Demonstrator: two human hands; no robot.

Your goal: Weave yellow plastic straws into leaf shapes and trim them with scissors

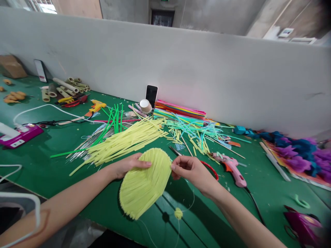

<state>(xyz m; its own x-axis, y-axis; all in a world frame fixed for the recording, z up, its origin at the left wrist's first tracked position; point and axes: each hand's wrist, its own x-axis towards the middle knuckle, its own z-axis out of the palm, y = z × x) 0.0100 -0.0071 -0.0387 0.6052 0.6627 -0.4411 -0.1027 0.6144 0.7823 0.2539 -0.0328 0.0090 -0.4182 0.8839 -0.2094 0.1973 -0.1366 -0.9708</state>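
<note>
My left hand (129, 165) is closed on a flat, rounded piece made of yellow pipe cleaners (147, 186), its thumb lying across the front. The piece is held above the table, tilted. At its right edge, the thumb and forefinger of my right hand (184, 170) are pinched together on the rim. A small yellow ball (178, 213) with a thin clear line looping round it shows below my right hand. Red-handled scissors (210, 169) lie behind that hand, partly hidden by it. A pile of loose yellow pipe cleaners (129, 139) lies beyond the piece.
A pink glue gun (234, 168) lies at right, its cord running forward. Bundles of coloured pipe cleaners (181, 112), a paper cup (145, 106) and a phone (151, 93) stand by the partition (165, 58). Farther left are a yellow glue gun (97, 105) and bamboo pieces (68, 88).
</note>
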